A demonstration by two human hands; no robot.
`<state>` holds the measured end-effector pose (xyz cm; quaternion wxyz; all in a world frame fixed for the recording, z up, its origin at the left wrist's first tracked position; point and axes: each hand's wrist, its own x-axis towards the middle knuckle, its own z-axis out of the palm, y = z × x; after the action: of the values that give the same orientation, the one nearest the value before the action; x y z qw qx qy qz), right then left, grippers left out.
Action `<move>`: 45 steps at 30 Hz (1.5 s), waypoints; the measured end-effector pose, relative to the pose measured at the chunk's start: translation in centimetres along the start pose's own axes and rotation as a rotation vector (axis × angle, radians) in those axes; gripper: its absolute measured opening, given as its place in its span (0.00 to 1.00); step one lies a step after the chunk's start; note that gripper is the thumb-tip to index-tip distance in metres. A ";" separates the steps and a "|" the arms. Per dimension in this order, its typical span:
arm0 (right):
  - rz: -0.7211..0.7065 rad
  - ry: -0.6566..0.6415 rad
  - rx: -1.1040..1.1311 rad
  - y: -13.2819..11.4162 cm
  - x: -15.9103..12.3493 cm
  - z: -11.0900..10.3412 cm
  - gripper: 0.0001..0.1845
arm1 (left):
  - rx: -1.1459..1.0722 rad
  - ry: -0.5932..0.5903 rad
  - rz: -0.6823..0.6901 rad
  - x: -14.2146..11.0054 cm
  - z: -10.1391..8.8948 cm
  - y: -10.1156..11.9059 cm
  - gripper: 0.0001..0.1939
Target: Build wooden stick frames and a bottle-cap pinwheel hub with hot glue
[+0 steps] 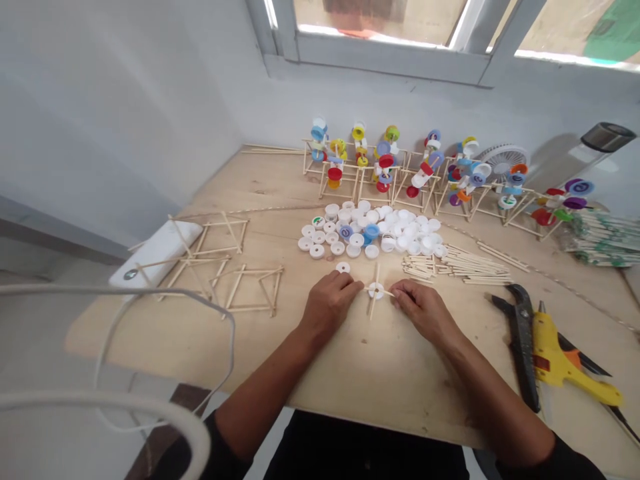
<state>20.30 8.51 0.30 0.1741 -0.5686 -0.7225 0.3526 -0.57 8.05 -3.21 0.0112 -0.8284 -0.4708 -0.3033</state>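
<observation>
The left hand (327, 303) and right hand (417, 308) pinch thin wooden sticks (373, 311) crossed at a white plastic bottle cap (376, 291), resting on the pale plywood counter (380, 380) near a heap of white caps (365, 230).

light: daylight is streaming through the window (380, 33) at top of frame, glaring white along its sill | exposure: brightness is spreading evenly over the wooden tabletop (165, 333) | shadows: soft ones are falling beside the left hand (327, 303) and right hand (420, 310), and on the wall (550, 160) at upper right | distortion: wide-lens bending is curving the frame edges, with the white cable (100, 403) blurring at lower left
</observation>
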 end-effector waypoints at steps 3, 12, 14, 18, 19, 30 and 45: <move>0.005 0.003 -0.013 0.1 0.0 0.1 0.12 | -0.003 0.006 -0.002 0.0 0.0 0.0 0.09; 0.000 0.010 -0.047 0.0 0.0 0.2 0.12 | 0.002 0.006 0.001 0.1 -0.2 0.0 0.11; -0.005 0.008 -0.050 0.0 0.0 0.1 0.13 | 0.001 0.003 -0.001 0.1 -0.2 0.0 0.11; -0.016 0.002 -0.055 0.1 0.1 0.1 0.13 | 0.002 0.005 -0.002 0.0 -0.1 0.0 0.11; -0.019 -0.001 -0.058 0.1 0.1 0.1 0.13 | -0.001 0.007 -0.002 0.0 -0.1 0.0 0.10; -0.013 -0.029 -0.084 -0.4 0.4 -0.3 0.12 | -0.001 0.010 -0.007 0.1 -0.1 0.0 0.10; -0.040 -0.041 -0.144 -0.4 0.9 -0.5 0.12 | -0.004 -0.007 -0.015 0.1 -0.2 0.0 0.12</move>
<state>20.09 9.45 0.85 0.1249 -0.5579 -0.7607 0.3075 -0.62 8.07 -2.98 0.0053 -0.8259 -0.4765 -0.3014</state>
